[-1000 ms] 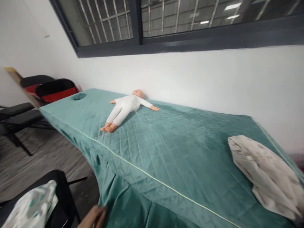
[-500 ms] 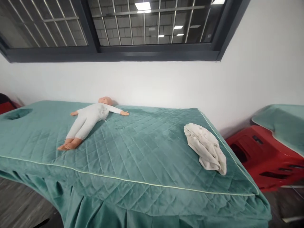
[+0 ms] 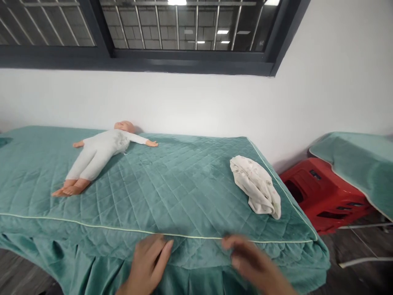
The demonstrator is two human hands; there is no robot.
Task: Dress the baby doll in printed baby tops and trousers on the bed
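A baby doll [image 3: 98, 153] in white clothes lies on its back on a bed with a quilted green cover [image 3: 172, 192], head toward the wall. A crumpled cream cloth [image 3: 256, 186] lies near the bed's right end. My left hand [image 3: 147, 264] rests at the cover's front edge with fingers stretched out and holds nothing. My right hand [image 3: 254, 266] is blurred just in front of the same edge; its fingers look extended, though motion smears them.
A red plastic stool [image 3: 325, 194] lies on the floor right of the bed. Beyond it stands a second bed with a green cover [image 3: 356, 164]. A white wall and a barred dark-framed window [image 3: 184, 37] run behind.
The view swung right and slightly down along the bed. Both my hands came up into view at the front edge; half a second ago neither showed.
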